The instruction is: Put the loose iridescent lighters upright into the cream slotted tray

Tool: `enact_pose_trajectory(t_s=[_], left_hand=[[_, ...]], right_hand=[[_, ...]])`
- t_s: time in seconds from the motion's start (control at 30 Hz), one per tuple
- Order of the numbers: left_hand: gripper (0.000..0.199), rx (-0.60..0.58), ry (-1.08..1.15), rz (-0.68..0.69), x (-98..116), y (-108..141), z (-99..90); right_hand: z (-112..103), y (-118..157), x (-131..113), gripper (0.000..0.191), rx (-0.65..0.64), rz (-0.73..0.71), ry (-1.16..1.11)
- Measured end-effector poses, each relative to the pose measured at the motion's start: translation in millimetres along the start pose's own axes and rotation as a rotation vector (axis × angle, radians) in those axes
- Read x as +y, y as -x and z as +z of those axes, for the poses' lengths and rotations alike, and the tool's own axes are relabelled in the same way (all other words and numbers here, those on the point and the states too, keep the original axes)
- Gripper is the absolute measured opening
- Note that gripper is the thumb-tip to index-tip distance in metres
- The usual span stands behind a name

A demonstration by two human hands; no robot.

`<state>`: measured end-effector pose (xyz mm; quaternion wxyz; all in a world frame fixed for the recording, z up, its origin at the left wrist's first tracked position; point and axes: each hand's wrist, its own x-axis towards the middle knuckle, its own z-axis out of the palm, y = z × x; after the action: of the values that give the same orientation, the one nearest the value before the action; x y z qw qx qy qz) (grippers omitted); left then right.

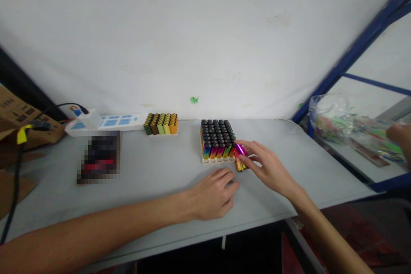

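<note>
A block of lighters (218,135) with black tops and shiny rainbow bodies stands upright in a pale tray (218,160). At its right front corner, my right hand (265,165) pinches a shiny purple lighter (239,150) between thumb and fingers. Just below that lighter are gold-and-red lighters (240,165), partly covered by my fingers. My left hand (213,195) rests on the table in front of the tray, fingers loosely bent and a little apart, with nothing visible in it.
A smaller block of green, brown, yellow and orange lighters (160,124) stands near the wall, beside a white power strip (125,122). A blurred-out dark item (99,158) lies left. Beyond the blue frame (334,72) are plastic bags (334,120) and another person's hand (400,137).
</note>
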<state>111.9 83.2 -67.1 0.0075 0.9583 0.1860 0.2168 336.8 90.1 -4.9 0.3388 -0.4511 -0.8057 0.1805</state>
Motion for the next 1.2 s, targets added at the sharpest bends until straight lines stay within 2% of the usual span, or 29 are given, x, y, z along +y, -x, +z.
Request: enact_pose_trajectory(t_s=[0.1,0.2,0.4,0.5,0.63,0.8,1.07,1.2], left_hand=[[0.012,-0.016,-0.034,-0.006,1,0,1.4],[0.016,-0.039,-0.033,-0.014,1,0,3.1],[0.023,-0.015,-0.030,-0.009,0,2,6.3],[0.025,-0.015,-0.032,-0.006,1,2,6.2],[0.020,-0.023,-0.007,-0.001,2,0,3.9],[0.018,-0.015,-0.009,0.001,2,-1,3.3],[0.018,-0.033,-0.014,-0.007,1,0,4.2],[0.015,-0.027,-0.002,-0.025,1,0,4.7]], right_hand=[[11,-11,-21,0.032,0.023,-0.066,-0.048],[25,-21,-29,0.031,0.070,-0.150,-0.074],[58,-39,-17,0.020,0.162,-0.353,0.020],[68,-42,-6,0.014,0.113,-0.458,0.091],[69,-43,1,0.016,0.026,-0.456,0.148],[66,-44,-1,0.018,0.021,-0.457,0.090],[70,-46,-7,0.015,0.168,-0.368,0.055],[69,-47,-7,0.014,0.158,-0.361,-0.005]])
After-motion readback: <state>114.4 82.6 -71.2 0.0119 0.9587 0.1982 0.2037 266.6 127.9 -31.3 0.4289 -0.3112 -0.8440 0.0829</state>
